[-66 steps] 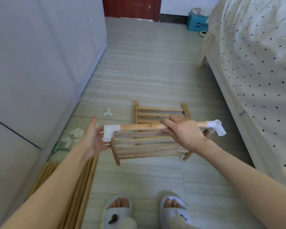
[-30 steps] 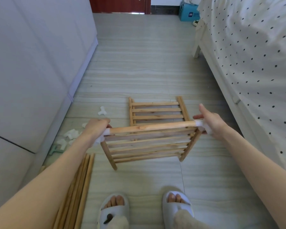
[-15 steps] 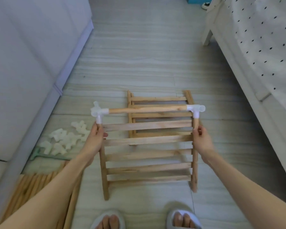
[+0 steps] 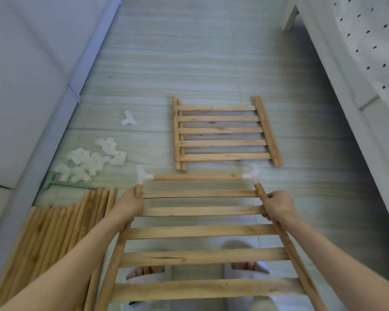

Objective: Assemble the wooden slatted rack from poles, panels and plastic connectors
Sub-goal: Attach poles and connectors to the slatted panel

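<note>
Head view, the only one.

Left hand [image 4: 130, 202] grips the left side rail of a light-brown wooden slatted panel [image 4: 200, 232], fingers curled round the rail near its far end. Right hand [image 4: 277, 205] does the same on the right rail. Panel is held tilted above the floor, far end away from the person, five flat slats visible.

Far end: a round wooden cross pole [image 4: 198, 177] spans the two rails. A white plastic corner connector [image 4: 143, 176] caps it on the left, another white plastic connector [image 4: 252, 175] on the right. Each has a socket over the rail tip. Right one is motion-blurred; can't tell if it's fully seated.

On the pale wood-grain floor [image 4: 189, 63]:
- a second stack of slatted wooden panels [image 4: 222, 131] lies flat just beyond the held one, apart from it. Looks like two stacked, not certain.
- a pile of loose white plastic connectors [image 4: 92, 160] to the left, one stray white connector [image 4: 128, 118] further off.
- a bundle of round wooden poles [image 4: 54, 232] near left, lying side by side.
- a green flat tool-like strip [image 4: 63, 184] between pile and poles; can't identify it.

Progress, my read: early. One panel has one cross pole with two connectors. Near end of that panel not fitted as far as visible. Remaining panels, most poles and most connectors untouched. No uprights in yet.
</note>
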The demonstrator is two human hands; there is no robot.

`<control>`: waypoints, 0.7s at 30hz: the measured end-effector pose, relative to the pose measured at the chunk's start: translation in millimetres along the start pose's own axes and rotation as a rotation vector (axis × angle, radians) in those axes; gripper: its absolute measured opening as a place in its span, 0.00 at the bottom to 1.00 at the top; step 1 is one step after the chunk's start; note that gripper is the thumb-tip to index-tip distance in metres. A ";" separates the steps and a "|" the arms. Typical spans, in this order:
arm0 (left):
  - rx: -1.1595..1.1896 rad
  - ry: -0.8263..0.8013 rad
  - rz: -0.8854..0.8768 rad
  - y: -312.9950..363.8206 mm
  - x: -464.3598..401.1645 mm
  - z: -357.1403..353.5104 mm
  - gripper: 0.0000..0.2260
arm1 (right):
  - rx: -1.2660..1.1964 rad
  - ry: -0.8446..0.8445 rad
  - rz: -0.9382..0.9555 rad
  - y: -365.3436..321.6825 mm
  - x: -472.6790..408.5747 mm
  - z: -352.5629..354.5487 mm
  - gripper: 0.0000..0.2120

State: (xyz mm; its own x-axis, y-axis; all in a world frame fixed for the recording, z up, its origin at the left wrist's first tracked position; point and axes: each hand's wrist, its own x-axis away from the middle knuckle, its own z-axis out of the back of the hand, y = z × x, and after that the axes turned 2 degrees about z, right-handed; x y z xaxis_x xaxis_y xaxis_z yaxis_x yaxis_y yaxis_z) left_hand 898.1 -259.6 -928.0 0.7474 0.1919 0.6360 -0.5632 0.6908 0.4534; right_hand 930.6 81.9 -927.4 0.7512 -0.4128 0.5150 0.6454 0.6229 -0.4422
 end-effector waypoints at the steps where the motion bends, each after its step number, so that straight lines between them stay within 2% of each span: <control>1: 0.010 -0.010 0.032 -4.2 -0.9 -3.9 0.10 | 0.027 -0.015 -0.003 0.3 -0.1 -3.2 0.30; 3: 0.053 -0.010 0.055 -6.5 -7.1 -9.3 0.16 | 0.034 -0.028 -0.022 -2.6 -6.2 -8.3 0.29; 8: 0.166 -0.002 0.033 4.7 -35.5 -16.2 0.19 | -0.031 -0.002 -0.082 -13.7 -38.1 -17.8 0.24; 12: 0.247 -0.015 0.014 2.9 -52.0 -20.5 0.20 | -0.155 -0.006 -0.086 -20.1 -57.4 -29.4 0.14; 21: 0.396 -0.041 0.016 -21.6 -37.2 -11.4 0.20 | 0.032 -0.005 0.040 -15.3 -43.8 -39.6 0.12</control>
State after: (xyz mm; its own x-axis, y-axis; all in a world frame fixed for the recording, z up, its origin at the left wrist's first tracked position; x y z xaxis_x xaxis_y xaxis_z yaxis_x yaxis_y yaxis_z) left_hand 886.5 -273.7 -968.5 0.7275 0.1665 0.6656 -0.6727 0.3639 0.6443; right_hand 893.2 64.2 -972.3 0.7757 -0.3838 0.5010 0.6100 0.6597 -0.4389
